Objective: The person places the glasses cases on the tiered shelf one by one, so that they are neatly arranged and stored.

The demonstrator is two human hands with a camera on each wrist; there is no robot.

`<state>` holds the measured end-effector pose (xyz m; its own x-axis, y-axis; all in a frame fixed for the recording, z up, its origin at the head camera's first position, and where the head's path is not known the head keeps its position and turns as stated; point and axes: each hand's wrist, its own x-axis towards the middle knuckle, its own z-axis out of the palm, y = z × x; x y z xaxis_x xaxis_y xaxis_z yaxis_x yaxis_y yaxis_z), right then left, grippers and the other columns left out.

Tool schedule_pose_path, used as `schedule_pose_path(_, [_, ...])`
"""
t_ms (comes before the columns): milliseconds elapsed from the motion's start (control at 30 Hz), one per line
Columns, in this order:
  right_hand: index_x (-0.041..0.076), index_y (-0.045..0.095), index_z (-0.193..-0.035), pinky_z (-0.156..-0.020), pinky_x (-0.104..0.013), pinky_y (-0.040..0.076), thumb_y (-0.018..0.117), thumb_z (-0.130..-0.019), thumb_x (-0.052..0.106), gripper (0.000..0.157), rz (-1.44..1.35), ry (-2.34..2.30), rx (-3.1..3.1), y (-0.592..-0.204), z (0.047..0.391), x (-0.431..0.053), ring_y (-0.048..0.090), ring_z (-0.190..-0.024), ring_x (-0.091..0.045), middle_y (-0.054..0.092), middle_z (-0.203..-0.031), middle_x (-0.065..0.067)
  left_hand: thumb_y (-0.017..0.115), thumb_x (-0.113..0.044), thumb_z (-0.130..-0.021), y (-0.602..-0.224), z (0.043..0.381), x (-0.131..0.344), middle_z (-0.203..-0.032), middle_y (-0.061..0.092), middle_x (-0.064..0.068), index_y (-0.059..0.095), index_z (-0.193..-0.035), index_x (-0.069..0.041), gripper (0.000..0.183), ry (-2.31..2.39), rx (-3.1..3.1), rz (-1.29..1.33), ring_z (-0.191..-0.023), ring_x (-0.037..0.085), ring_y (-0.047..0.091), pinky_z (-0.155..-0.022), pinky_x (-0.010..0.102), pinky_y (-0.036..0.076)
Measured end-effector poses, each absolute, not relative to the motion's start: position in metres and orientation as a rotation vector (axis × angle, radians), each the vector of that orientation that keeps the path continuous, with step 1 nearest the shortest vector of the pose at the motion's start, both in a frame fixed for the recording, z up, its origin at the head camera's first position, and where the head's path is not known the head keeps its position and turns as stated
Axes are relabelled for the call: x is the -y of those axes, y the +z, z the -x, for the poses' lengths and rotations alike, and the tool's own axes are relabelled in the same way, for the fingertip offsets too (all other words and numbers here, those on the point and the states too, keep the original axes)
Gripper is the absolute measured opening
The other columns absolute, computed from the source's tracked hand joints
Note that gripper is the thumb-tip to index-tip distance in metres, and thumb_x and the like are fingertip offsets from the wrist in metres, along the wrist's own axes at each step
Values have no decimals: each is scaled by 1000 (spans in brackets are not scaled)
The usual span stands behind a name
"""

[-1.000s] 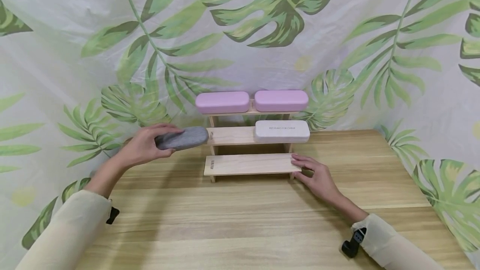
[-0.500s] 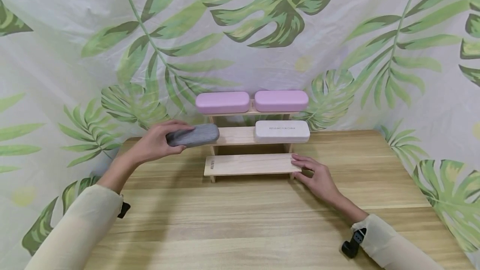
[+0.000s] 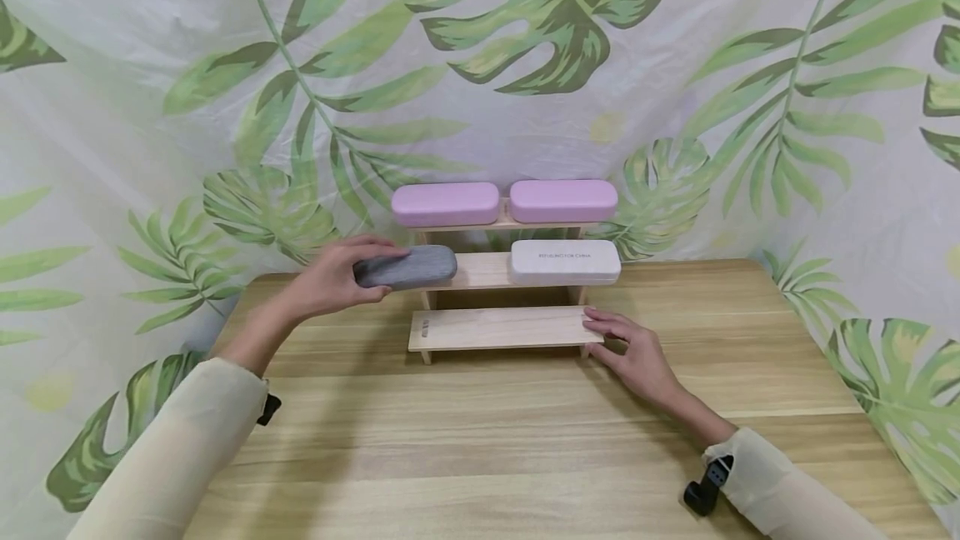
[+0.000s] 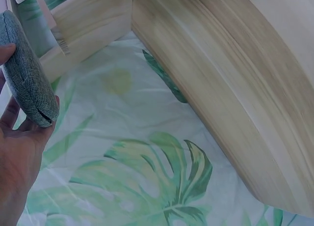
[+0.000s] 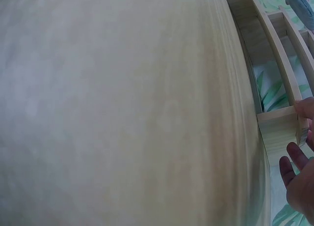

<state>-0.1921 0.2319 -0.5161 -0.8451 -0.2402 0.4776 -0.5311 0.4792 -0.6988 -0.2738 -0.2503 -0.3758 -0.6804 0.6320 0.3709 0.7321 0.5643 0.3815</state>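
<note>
My left hand [image 3: 330,277] grips the left end of a grey fabric-covered glasses case [image 3: 416,267], thumb along its near side. The case's free end overlaps the left part of the middle shelf in the head view. A seam runs along the case's edge in the left wrist view. On the right, my right hand [image 3: 633,352] holds the right end of the bottom shelf of a three-step wooden stand [image 3: 495,329], thumb at its front edge. A white glasses case [image 3: 564,261] with dark lettering lies on the right half of the middle shelf.
Two pink glasses cases [image 3: 445,205] sit side by side on the top shelf. The stand rests on a wood-grain table [image 3: 480,440], close to a leaf-printed cloth backdrop [image 3: 525,123] that also hangs at both sides.
My left hand has moved right and slightly up, bringing the grey glasses case over the left part of the middle shelf. My right hand has stayed at the stand's bottom shelf.
</note>
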Motion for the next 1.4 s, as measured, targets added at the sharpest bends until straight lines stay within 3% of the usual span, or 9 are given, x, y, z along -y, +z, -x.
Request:
schedule_pose_path(633, [-2,77,-123,-97,-13,50,85,-84,-5,40,-652,1308,2419,-513,194,-231,64,-130,-37,68,-141,-15,84,-15,-81,-380,289,223,-135,69,18,74,-135,-13,55,-733,2629,1176,-121,38,66,-93,51,54])
schedule_pose_path(1400, [-3,76,-123,-97,-10,48,85,-84,-6,40,-661,1323,2414,-514,191,-231,63,-130,-38,68,-140,-16,83,-9,-82,-386,296,203,-136,68,19,72,-137,-9,56,-833,2670,1224,-124,37,64,-101,53,52])
